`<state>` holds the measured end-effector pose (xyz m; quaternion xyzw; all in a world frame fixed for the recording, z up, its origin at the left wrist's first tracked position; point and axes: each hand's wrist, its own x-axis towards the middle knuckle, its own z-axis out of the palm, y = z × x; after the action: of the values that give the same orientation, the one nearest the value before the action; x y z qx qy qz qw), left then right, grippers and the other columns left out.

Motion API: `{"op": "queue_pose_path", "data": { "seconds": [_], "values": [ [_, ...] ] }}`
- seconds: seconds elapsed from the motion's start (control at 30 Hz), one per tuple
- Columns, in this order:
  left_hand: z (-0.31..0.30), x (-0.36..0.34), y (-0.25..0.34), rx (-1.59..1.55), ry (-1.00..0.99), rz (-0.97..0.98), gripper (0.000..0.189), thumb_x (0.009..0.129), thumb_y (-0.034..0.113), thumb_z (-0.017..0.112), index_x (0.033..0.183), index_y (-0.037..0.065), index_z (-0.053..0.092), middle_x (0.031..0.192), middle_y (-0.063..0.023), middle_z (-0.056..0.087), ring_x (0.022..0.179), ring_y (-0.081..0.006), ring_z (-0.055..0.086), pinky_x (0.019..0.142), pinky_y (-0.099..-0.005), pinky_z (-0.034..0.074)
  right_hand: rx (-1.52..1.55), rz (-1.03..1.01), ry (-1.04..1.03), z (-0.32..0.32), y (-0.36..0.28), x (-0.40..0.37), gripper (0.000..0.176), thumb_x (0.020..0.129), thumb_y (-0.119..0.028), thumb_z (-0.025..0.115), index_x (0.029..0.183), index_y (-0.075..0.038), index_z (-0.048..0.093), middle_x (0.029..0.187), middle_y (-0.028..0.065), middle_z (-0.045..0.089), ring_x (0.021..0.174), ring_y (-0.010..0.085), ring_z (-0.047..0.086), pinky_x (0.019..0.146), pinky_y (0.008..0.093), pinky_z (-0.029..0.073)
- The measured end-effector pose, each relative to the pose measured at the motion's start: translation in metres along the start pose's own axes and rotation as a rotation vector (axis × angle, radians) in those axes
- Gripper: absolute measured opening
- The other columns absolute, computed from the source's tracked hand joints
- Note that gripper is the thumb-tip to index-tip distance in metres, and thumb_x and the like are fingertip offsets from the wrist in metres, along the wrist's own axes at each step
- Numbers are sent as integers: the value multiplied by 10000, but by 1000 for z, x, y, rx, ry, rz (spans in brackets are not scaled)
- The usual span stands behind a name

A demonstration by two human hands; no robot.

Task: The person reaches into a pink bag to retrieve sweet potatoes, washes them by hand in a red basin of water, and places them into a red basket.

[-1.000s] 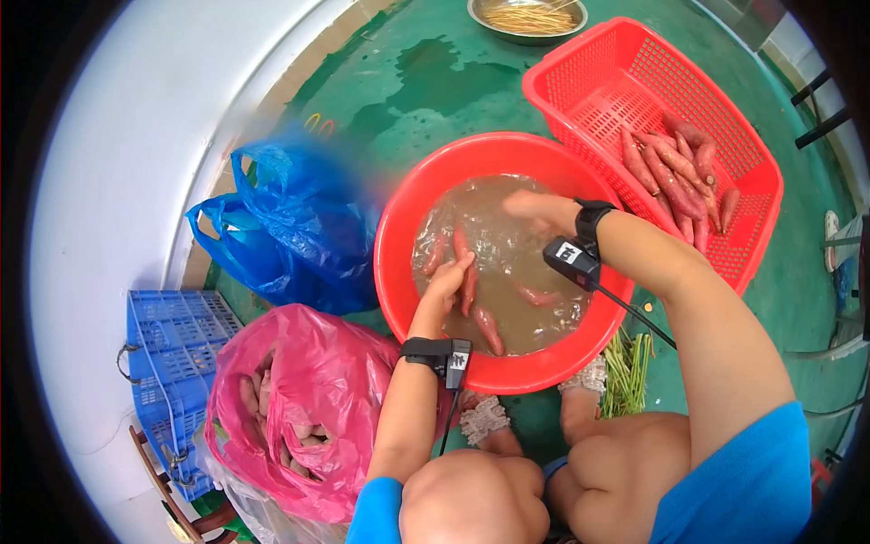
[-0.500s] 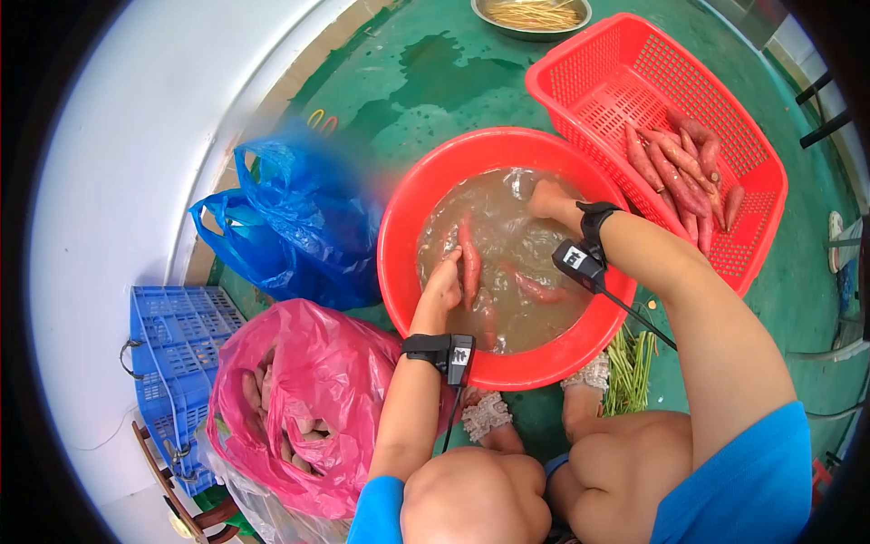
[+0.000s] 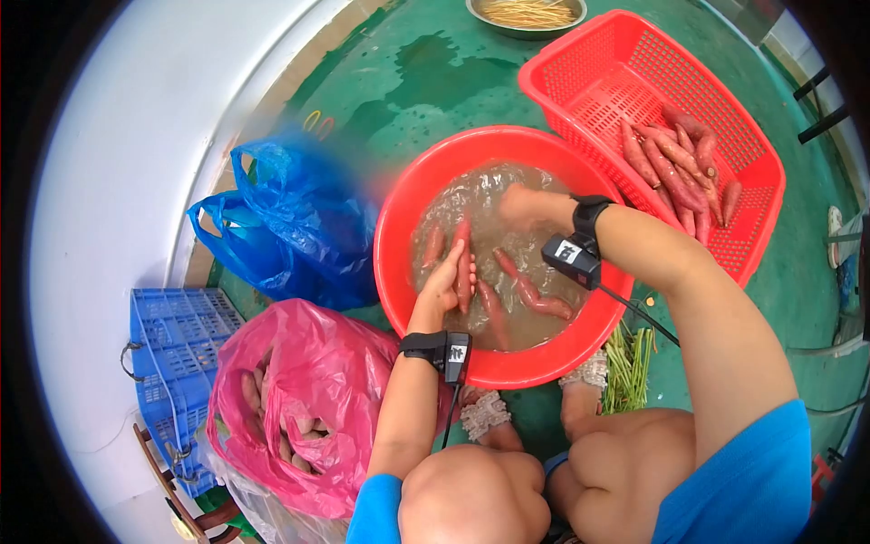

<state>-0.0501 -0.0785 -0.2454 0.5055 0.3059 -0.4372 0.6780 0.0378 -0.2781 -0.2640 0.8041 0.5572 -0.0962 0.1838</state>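
Note:
A red basin (image 3: 507,370) full of murky brown water stands in front of me. My left hand (image 3: 444,283) is closed around a red sweet potato (image 3: 464,263), held lengthwise at the water's surface. Other sweet potatoes lie partly submerged beside it: one at the left (image 3: 434,245), one just below (image 3: 492,313), and some toward the right (image 3: 535,292). My right hand (image 3: 526,207) is dipped into the water near the basin's far side; its fingers are hidden by the cloudy water, so what it touches does not show.
A red perforated basket (image 3: 580,100) with several sweet potatoes (image 3: 675,168) stands at the upper right. Left of the basin are a blue plastic bag (image 3: 304,227), a pink bag (image 3: 317,363) of tubers and a blue crate (image 3: 177,335). Green stalks (image 3: 630,367) lie by my foot.
My right hand has moved left and deeper into the water. My left hand keeps the sweet potato and has lifted it slightly. The floating sweet potatoes now show more clearly above the surface.

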Motion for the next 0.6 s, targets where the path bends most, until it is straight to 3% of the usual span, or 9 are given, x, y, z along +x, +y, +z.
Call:
{"op": "queue_pose_path", "data": {
  "seconds": [0.07,0.17,0.27,0.3,0.33,0.4,0.43,0.57,0.6],
  "values": [
    [-12,1,2,-104,-117,-60,507,834,567,336,854,85,494,606,8,473,502,-138,452,487,-275,401,1362,1132,-168,-41,3,-37,267,704,-192,509,817,25,615,776,184,607,726,313,601,657,358,484],
    [-17,5,-3,-234,-207,-117,547,857,559,239,841,74,491,570,13,455,476,-134,439,461,-271,396,917,1225,-32,-6,-1,-52,285,713,-158,511,900,37,602,864,195,602,801,315,595,699,368,480],
    [-10,6,-5,-205,-134,-108,563,879,518,172,857,62,500,567,2,456,480,-139,442,456,-282,407,950,1170,-185,4,-5,-49,321,717,-150,522,968,41,580,939,181,593,831,309,593,729,388,473],
    [-8,6,-5,-153,-87,-101,554,890,489,156,865,59,504,576,-3,463,486,-143,449,455,-292,415,1193,1238,-259,-12,-8,-45,353,741,-156,516,1044,24,544,1037,157,565,911,260,572,767,376,460],
    [-6,5,-5,-154,-89,-101,554,890,489,156,865,59,504,576,-3,463,486,-143,449,455,-292,415,1794,1085,-49,-23,-22,-63,347,754,-154,515,1059,11,532,1049,138,558,934,241,557,768,360,457],
    [-2,6,-5,-241,-69,-94,522,883,482,205,873,62,515,597,-17,480,499,-158,463,471,-310,431,2433,684,-7,-25,-30,-53,319,775,-158,516,1060,-13,516,1037,100,551,951,211,531,780,335,443],
    [2,2,-3,-241,-71,-96,522,883,482,205,873,62,515,597,-17,480,499,-158,463,471,-310,431,2483,531,-217,-10,-26,-17,296,783,-163,518,1046,-26,512,1012,80,553,946,200,521,790,326,433],
    [7,-2,-1,-278,-108,-65,482,853,509,303,865,72,508,616,-19,495,508,-164,474,471,-309,427,2474,454,-141,-77,-32,-8,255,761,-191,561,961,-35,538,924,38,553,876,189,527,736,311,431],
    [7,-5,0,-292,-197,-40,486,843,524,325,866,73,503,616,-16,496,507,-164,474,469,-307,424,2178,438,-99,-78,-31,-2,255,732,-186,586,933,-34,543,915,41,549,873,199,532,736,336,429]
  ]
}}
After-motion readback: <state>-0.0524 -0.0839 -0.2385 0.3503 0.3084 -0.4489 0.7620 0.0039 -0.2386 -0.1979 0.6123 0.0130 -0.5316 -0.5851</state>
